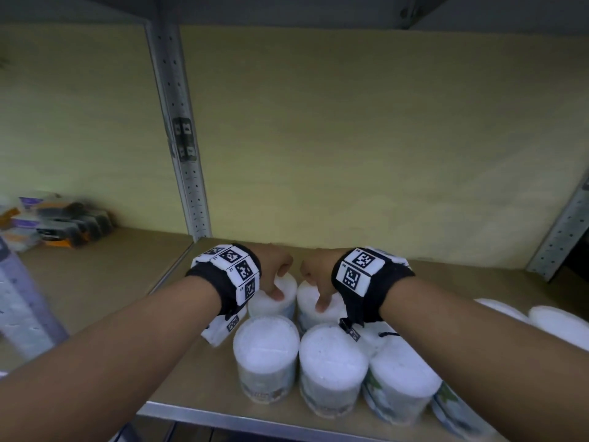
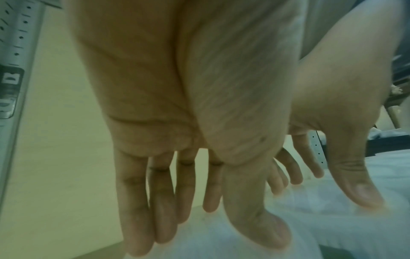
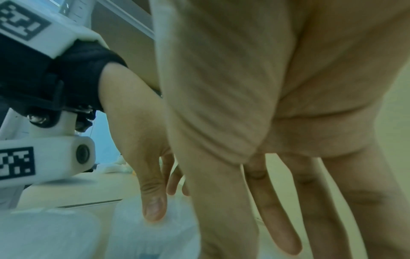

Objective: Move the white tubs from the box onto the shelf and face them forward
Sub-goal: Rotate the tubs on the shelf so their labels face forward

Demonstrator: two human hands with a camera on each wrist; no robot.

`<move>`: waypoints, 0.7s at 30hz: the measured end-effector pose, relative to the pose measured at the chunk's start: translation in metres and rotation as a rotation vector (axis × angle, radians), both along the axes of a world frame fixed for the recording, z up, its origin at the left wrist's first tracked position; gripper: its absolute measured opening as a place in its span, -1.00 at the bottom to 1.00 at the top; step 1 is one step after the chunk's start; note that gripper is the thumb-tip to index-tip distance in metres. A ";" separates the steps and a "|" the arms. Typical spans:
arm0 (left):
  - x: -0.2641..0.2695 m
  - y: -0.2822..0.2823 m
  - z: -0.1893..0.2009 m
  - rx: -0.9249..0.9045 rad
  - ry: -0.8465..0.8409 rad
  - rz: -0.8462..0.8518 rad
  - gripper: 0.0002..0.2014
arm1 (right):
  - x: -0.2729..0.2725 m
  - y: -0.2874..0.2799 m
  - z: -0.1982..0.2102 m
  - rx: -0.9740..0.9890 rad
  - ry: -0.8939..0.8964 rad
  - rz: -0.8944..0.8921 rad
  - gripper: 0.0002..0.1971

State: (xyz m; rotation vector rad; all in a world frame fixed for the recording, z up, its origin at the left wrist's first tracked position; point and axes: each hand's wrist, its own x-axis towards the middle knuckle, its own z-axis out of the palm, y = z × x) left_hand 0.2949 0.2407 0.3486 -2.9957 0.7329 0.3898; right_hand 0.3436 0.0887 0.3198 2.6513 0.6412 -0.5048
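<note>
Several white tubs stand on the wooden shelf (image 1: 197, 378) in two rows. My left hand (image 1: 275, 282) hangs over the back-left tub (image 1: 271, 303), and my right hand (image 1: 315, 283) hangs over the back-right tub (image 1: 306, 298). The left wrist view shows my left hand (image 2: 199, 219) with its fingers straight, pointing down past the tub (image 2: 221, 245), and the thumb tip lying on the lid. My right hand (image 3: 255, 227) is posed alike, fingers straight and spread. Neither hand wraps a tub. The front row has three tubs (image 1: 333, 365). The box is out of sight.
More white tubs (image 1: 557, 323) lie at the shelf's right end behind my right forearm. A perforated metal upright (image 1: 181, 138) divides the bays, with a second upright (image 1: 561, 231) at the right. Small packages (image 1: 57, 221) are stacked in the left bay. The yellow back wall is close.
</note>
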 end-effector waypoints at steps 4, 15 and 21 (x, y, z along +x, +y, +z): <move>-0.014 0.000 -0.002 -0.002 -0.005 0.036 -0.55 | -0.026 -0.002 0.012 0.028 0.024 -0.027 -0.43; -0.034 0.000 -0.006 -0.075 -0.038 0.115 -0.60 | -0.063 -0.016 0.025 0.229 0.064 -0.079 -0.49; -0.041 -0.002 0.003 -0.093 -0.028 0.165 -0.57 | -0.079 -0.023 0.026 0.300 -0.003 -0.078 -0.53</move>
